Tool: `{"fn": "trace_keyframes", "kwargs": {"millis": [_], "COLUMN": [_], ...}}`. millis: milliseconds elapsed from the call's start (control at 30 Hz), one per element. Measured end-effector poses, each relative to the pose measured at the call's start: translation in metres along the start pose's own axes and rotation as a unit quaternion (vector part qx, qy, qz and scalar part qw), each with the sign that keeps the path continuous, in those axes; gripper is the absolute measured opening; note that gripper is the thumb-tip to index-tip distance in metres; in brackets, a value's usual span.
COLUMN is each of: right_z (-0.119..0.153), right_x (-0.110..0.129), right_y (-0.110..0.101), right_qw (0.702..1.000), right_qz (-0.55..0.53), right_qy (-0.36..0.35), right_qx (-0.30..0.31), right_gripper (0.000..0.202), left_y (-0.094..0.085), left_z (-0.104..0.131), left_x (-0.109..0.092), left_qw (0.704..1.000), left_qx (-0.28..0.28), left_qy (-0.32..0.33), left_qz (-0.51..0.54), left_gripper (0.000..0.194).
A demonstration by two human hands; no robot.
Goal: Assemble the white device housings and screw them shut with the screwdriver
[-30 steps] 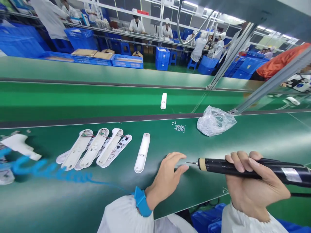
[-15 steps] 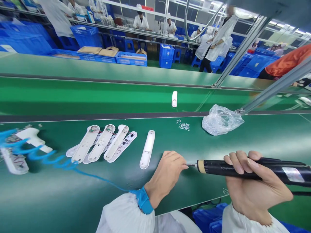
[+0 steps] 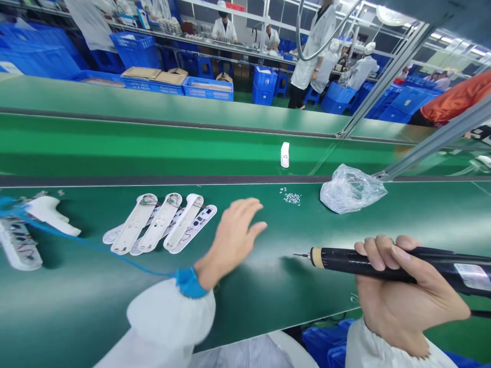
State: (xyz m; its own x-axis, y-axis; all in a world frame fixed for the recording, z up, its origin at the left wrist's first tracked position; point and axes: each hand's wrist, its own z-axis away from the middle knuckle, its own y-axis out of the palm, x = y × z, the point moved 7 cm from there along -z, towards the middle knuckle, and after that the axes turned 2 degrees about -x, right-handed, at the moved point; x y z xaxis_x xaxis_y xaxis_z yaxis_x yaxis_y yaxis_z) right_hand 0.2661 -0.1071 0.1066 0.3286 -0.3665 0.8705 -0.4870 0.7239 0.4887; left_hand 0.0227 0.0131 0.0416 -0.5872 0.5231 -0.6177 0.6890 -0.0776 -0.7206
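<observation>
My left hand (image 3: 235, 237), with a blue wrist strap (image 3: 191, 282), is over the mat with its fingers apart. It hides the spot where a single white shell lay. In my right hand (image 3: 402, 286) is a black electric screwdriver (image 3: 345, 259), its thin bit pointing left above the green table (image 3: 284, 301). Left of my left hand lie several long white housings (image 3: 134, 225) with circuit boards and red wires. A small pile of screws (image 3: 292, 198) sits beyond my hands, beside a clear plastic bag (image 3: 351, 189).
A white handle-shaped part (image 3: 51, 214) and an opened housing (image 3: 21, 245) lie far left under a blue cord. One white piece (image 3: 285, 155) rests on the green belt (image 3: 215, 153). A metal post (image 3: 391, 76) stands at right. Blue crates and people are beyond.
My left hand has moved left and away from the screwdriver bit, and its fingers have opened. The belt piece has shifted slightly right. A standing person in the background has moved left.
</observation>
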Motion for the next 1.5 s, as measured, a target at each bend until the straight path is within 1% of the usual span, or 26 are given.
{"fn": "trace_keyframes", "kwargs": {"millis": [33, 67, 100, 167, 200, 233, 267, 367, 433, 567, 667, 800, 933, 1033, 1267, 1500], "right_z": [0.002, 0.004, 0.006, 0.013, 0.017, 0.022, 0.026, 0.038, 0.045, 0.054, 0.054, 0.05, 0.048, 0.048, 0.05, 0.054], "right_x": [0.002, 0.004, 0.005, 0.008, 0.008, 0.008, 0.006, -0.004, -0.013, -0.029, -0.038, -0.049, -0.053, -0.055, -0.052, -0.049], "right_y": [0.003, 0.007, 0.01, 0.018, 0.022, 0.026, 0.03, 0.042, 0.05, 0.064, 0.071, 0.078, 0.081, 0.083, 0.086, 0.09], "right_qw": [1.0, 0.999, 0.999, 0.995, 0.992, 0.99, 0.987, 0.978, 0.973, 0.962, 0.961, 0.964, 0.965, 0.965, 0.961, 0.951], "right_qz": [0.008, 0.017, 0.027, 0.045, 0.054, 0.06, 0.065, 0.061, 0.052, 0.037, 0.028, 0.021, 0.015, 0.02, 0.036, 0.046], "right_qy": [-0.006, -0.014, -0.025, -0.047, -0.059, -0.069, -0.075, -0.08, -0.078, -0.092, -0.103, -0.094, -0.102, -0.108, -0.114, -0.123], "right_qx": [0.012, 0.025, 0.04, 0.075, 0.093, 0.111, 0.128, 0.18, 0.213, 0.256, 0.255, 0.248, 0.242, 0.238, 0.25, 0.28], "right_gripper": [0.011, 0.011, 0.012, 0.014, 0.015, 0.016, 0.017, 0.018, 0.018, 0.015, 0.012, 0.013, 0.013, 0.014, 0.013, 0.014], "left_y": [-0.008, -0.012, -0.012, -0.007, -0.004, -0.001, 0.003, 0.017, 0.025, 0.032, 0.032, 0.032, 0.033, 0.032, 0.033, 0.035], "left_z": [-0.009, -0.017, -0.023, -0.029, -0.029, -0.029, -0.028, -0.021, -0.016, -0.012, -0.011, -0.011, -0.01, -0.01, -0.009, -0.009], "left_x": [0.016, 0.03, 0.041, 0.053, 0.055, 0.054, 0.053, 0.043, 0.036, 0.032, 0.033, 0.035, 0.034, 0.034, 0.033, 0.034], "left_qw": [1.0, 0.999, 0.996, 0.988, 0.985, 0.985, 0.986, 0.988, 0.987, 0.986, 0.985, 0.984, 0.984, 0.983, 0.984, 0.985], "left_qx": [0.009, 0.036, 0.075, 0.138, 0.148, 0.14, 0.119, 0.046, 0.012, -0.021, -0.029, -0.036, -0.038, -0.039, -0.04, -0.041], "left_qy": [-0.021, -0.036, -0.045, -0.058, -0.066, -0.078, -0.094, -0.135, -0.147, -0.146, -0.143, -0.142, -0.143, -0.144, -0.144, -0.143], "left_qz": [-0.014, -0.015, -0.005, 0.034, 0.052, 0.064, 0.069, 0.067, 0.069, 0.084, 0.092, 0.098, 0.101, 0.102, 0.1, 0.092], "left_gripper": [0.042, 0.044, 0.043, 0.036, 0.031, 0.028, 0.026, 0.028, 0.029, 0.027, 0.026, 0.026, 0.025, 0.025, 0.026, 0.025]}}
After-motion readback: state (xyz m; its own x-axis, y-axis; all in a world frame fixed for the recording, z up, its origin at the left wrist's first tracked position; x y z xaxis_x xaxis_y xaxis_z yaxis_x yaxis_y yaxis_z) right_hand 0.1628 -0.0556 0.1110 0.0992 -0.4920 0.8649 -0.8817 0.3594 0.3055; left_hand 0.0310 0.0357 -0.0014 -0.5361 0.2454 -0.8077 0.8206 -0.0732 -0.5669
